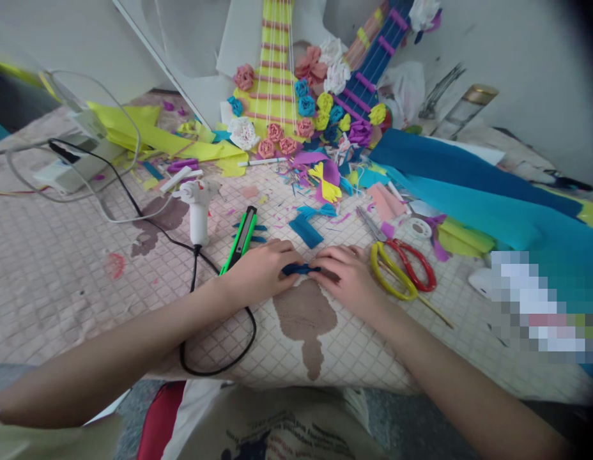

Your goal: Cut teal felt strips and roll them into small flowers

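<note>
Between my two hands stretches a narrow dark blue strip of crepe paper (301,269), low over the table. My left hand (265,268) pinches its left end, and my right hand (344,275) grips the right end with bent fingers. Left of my left hand lies a green utility knife (239,239). Scissors with one yellow and one red handle (402,268) rest just right of my right hand. Beyond my fingers are folded blue paper pieces (306,229). The fingertips partly hide the strip's ends.
A white glue gun (199,214) stands at left, its black cord looping toward the front edge. Guitar shapes decorated with paper flowers (276,70) lean at the back. Large blue paper sheets (492,198) cover the right. A power strip (71,166) sits far left, and a wooden stick (435,311) lies by the scissors.
</note>
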A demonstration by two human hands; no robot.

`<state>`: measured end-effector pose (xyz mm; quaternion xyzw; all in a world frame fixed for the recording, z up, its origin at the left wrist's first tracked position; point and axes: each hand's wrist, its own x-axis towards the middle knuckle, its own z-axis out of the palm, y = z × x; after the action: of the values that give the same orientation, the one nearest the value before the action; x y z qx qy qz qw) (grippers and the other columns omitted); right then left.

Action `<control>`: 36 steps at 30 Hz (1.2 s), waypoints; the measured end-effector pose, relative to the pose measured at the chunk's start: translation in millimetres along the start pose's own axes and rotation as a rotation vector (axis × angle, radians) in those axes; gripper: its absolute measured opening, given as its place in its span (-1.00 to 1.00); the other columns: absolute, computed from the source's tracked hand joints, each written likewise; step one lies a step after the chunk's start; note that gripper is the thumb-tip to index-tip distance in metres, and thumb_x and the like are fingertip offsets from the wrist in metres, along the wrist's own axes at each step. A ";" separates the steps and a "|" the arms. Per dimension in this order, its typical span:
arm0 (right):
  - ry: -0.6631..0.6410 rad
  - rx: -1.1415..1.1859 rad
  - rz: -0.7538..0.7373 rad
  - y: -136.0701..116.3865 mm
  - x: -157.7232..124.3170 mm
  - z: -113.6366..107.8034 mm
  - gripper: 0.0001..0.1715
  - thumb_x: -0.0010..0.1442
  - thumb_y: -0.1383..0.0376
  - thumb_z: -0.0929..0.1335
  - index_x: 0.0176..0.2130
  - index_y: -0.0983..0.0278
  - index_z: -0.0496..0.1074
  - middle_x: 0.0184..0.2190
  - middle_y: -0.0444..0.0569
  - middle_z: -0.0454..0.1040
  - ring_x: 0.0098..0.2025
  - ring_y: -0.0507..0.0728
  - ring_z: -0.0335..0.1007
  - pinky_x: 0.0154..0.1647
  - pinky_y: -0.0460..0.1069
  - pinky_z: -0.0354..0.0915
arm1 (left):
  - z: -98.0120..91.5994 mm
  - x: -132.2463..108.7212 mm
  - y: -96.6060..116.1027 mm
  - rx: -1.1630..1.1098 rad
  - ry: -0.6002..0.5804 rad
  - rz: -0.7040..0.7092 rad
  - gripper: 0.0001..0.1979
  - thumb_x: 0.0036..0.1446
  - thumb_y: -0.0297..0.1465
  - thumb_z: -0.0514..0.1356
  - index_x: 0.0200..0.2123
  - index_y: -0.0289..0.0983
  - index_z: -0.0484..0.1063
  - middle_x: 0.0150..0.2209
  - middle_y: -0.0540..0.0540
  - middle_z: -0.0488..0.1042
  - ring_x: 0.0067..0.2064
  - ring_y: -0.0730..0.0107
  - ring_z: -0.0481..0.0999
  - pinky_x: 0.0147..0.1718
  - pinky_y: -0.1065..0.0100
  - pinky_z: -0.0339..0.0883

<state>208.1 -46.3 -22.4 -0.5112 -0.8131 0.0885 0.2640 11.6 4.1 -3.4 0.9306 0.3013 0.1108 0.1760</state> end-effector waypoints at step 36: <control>-0.006 0.085 -0.031 1.6 -1.2 0.2 -0.94 0.19 0.34 0.33 -0.30 0.24 0.43 -0.28 -0.02 0.48 -0.18 0.15 0.33 -0.11 0.08 0.23 | -2.2 -2.3 0.2 0.012 -0.020 0.044 -0.91 0.16 -0.46 0.10 -0.32 -0.32 0.40 -0.25 -0.13 0.44 -0.16 0.26 0.41 -0.14 0.26 0.32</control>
<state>209.7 -46.5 -23.7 -0.4866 -0.8172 0.1206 0.2844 9.2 3.1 -1.5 0.9391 0.2794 0.1034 0.1710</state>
